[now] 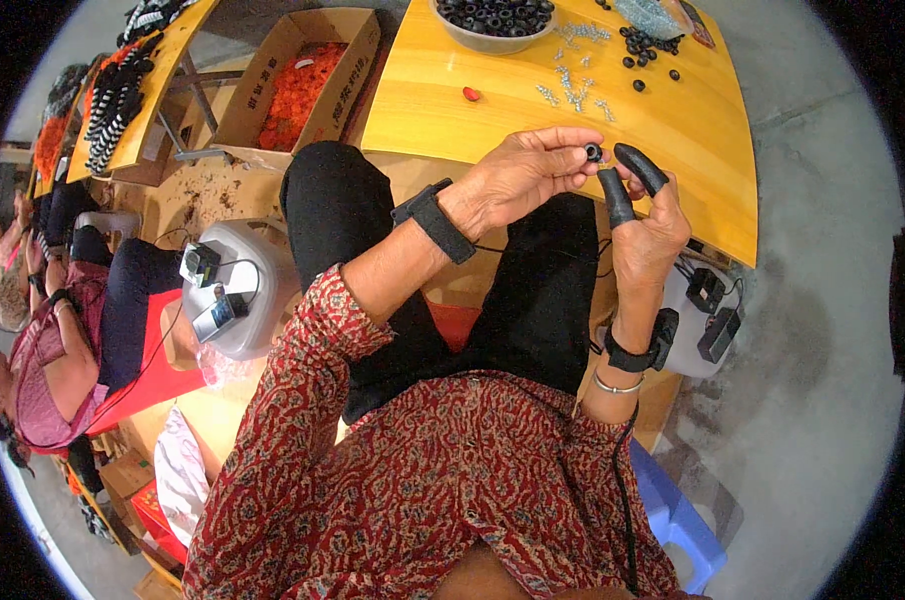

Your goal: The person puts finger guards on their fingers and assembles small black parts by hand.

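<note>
Between the thumb and fingertips of my left hand (pixel 521 178) is a small round black bead (pixel 594 152) with a hole in it. My right hand (pixel 653 228) comes up close on the bead's right side, black covers on its thumb and index finger. Its fingers are curled in a pinch, and what lies between them is too small to make out. Both hands are above my lap at the near edge of the yellow table (pixel 433 118). Small silver metal pieces (pixel 575 92) lie scattered on the tabletop, with loose black beads (pixel 640 86) to their right.
At the far edge of the table stands a bowl (pixel 461 38) full of black beads. A small red piece (pixel 472 94) lies nearer. To the left are a cardboard box (pixel 238 118) of orange material, a grey stool (pixel 251 335) holding small devices, and another person (pixel 68 350). A blue stool (pixel 678 520) is behind right.
</note>
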Demonstrator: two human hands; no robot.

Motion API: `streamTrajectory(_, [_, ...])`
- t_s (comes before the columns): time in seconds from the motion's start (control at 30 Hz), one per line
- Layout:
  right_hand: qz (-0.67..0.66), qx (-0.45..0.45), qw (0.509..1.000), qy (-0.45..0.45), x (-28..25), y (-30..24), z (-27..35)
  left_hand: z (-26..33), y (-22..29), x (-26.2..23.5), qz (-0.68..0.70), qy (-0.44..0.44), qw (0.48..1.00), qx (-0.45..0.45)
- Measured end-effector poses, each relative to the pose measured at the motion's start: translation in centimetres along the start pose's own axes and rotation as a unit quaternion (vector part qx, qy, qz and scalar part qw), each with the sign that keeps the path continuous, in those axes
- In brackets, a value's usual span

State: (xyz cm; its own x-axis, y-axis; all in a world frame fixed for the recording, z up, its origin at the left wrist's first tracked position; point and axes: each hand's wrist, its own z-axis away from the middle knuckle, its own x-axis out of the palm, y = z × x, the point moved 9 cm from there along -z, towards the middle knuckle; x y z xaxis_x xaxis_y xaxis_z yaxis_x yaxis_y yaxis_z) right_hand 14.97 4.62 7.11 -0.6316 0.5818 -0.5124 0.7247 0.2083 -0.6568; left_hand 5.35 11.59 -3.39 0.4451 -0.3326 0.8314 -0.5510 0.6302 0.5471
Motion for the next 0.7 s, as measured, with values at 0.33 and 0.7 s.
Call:
streamTrajectory(0.33, [-0.013, -0.006, 1.0, -0.018, 0.3, 0.8, 0.1, 0.3, 0.0, 1.1, -0.052, 0.002, 0.999, -0.004])
streamTrajectory(0.7, [-0.042, 0.008, 0.996, -0.08, 0.4, 1.5, -0.6, 0.5, -1.2, 1.1, -0.052, -0.039, 0.995, -0.079])
